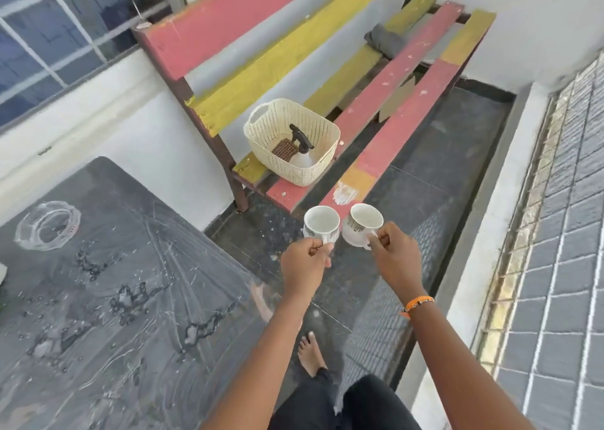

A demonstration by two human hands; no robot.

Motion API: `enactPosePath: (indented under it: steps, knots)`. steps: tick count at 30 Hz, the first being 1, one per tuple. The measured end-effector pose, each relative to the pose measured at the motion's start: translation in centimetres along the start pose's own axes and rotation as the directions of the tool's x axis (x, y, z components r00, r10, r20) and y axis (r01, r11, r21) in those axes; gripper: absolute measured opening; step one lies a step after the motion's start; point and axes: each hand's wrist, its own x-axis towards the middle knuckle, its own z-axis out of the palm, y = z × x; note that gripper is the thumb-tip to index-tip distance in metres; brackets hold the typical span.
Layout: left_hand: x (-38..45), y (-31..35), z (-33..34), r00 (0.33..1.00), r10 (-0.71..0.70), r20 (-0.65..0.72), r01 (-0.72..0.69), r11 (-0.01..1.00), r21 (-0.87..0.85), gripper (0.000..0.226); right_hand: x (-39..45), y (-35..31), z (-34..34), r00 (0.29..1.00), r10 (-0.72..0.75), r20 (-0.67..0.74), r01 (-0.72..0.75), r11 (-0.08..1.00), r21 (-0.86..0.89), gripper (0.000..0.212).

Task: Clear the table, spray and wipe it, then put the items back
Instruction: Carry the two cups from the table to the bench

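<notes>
My left hand (305, 264) grips the handle of a white patterned cup (321, 222), and my right hand (395, 253) grips the handle of a second white cup (363, 222). Both cups are empty and held side by side above the dark floor, just in front of the bench's near end. The dark, streaked table (114, 315) lies at the lower left with a clear glass ashtray (47, 225) on it. A cream plastic basket (291, 142) on the bench holds a spray bottle (302, 145) and a brown scrubber (284, 149).
A red and yellow slatted bench (392, 83) stands against the white wall, with a grey cloth (387, 42) at its far end. A raised white ledge with a tiled surface (562, 233) runs along the right. My bare foot (310, 353) stands on the floor.
</notes>
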Motion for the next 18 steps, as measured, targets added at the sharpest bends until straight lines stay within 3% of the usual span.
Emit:
enactPosePath:
  steps: [6,13,18]
  knots:
    - [7.1,-0.4,4.9,0.987,-0.153,0.044,0.15,0.987,0.057,0.017,9.4,3.1,1.4,0.994,0.018,0.104,-0.003,0.99,-0.14,0.013]
    - [15.5,-3.2,12.0,0.942,-0.334,-0.038,0.335,0.941,0.052,0.018,20.6,7.5,6.5,0.959,0.067,0.276,-0.007,0.977,-0.213,0.017]
    - [19.8,-5.0,15.8,0.94,-0.326,-0.101,0.335,0.938,0.091,0.027,26.1,10.1,10.0,0.938,0.027,0.345,0.068,0.963,-0.26,0.018]
